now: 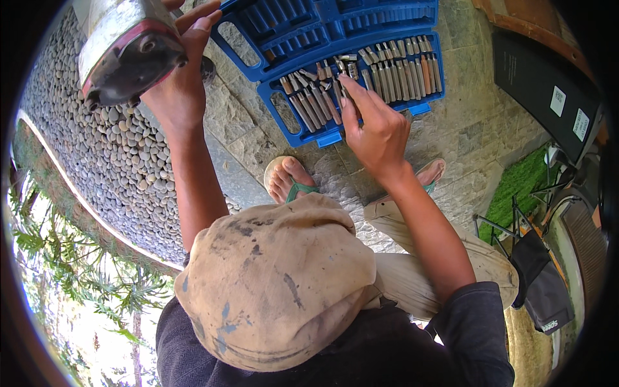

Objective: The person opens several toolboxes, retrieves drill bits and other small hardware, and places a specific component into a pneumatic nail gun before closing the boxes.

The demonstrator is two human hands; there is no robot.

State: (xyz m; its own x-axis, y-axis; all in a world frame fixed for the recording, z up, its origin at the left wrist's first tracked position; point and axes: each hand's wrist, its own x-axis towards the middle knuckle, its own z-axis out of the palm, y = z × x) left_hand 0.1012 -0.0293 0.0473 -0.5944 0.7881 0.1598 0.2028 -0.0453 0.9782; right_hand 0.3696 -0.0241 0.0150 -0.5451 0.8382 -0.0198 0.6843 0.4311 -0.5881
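Many bits (393, 80) — right hand (382, 132) touching.

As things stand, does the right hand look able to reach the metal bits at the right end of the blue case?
Probably yes: the right hand extends over the open blue case, and nothing visible blocks the way to the metal bits there.
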